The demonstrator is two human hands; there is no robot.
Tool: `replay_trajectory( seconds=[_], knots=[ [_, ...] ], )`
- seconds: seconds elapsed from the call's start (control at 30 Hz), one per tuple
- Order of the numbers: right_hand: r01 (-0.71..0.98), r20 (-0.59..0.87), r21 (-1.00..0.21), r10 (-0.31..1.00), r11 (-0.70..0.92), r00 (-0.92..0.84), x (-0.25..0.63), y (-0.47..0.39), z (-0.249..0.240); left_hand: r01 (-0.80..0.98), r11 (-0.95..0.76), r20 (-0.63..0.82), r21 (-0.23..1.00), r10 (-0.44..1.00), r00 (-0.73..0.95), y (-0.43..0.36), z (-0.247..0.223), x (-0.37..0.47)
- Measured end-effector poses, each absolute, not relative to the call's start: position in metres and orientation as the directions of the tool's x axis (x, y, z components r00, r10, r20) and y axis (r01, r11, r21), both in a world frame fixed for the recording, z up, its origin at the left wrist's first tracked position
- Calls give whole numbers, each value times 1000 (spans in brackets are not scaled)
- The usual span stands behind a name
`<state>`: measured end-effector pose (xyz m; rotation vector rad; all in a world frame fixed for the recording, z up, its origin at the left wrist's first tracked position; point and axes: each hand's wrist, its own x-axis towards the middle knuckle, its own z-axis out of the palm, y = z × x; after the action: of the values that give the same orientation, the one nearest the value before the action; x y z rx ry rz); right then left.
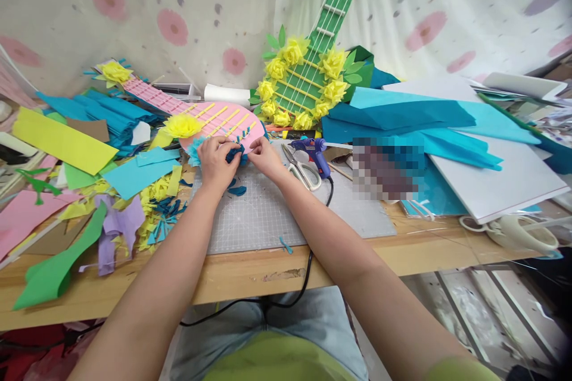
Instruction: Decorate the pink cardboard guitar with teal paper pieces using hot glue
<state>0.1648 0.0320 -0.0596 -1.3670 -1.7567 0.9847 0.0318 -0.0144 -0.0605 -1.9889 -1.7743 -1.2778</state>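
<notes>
A pink paper guitar with yellow strips and yellow paper flowers lies at the back of the grey cutting mat. At its lower end, my left hand is closed around a dark blue paper flower, beside light blue fringed paper. Close by on the right, my right hand has its fingertips pinched together at the guitar's edge; whatever lies between them is too small to name. Loose dark blue petals rest on the mat under my hands.
Scissors and a blue glue gun with a black cord lie right of my hands. A green paper guitar stands behind. Coloured paper scraps cover the left side; blue paper sheets and a white cup are at right.
</notes>
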Motion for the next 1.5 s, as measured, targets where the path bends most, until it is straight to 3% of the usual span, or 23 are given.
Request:
replay_trajectory(
  seconds=[0.63, 0.93, 1.5],
  knots=[
    [455, 59, -877, 973, 157, -222, 162, 30, -58, 888, -260, 681, 380, 728, -78, -16, -60, 32],
    [361, -14, -931, 981, 58, -192, 167, 34, -59, 888, -260, 716, 379, 691, -103, -23, -56, 33],
    [377, -36, -926, 985, 30, -166, 166, 25, -51, 897, -220, 735, 383, 661, -152, -28, -58, 33]
  ],
)
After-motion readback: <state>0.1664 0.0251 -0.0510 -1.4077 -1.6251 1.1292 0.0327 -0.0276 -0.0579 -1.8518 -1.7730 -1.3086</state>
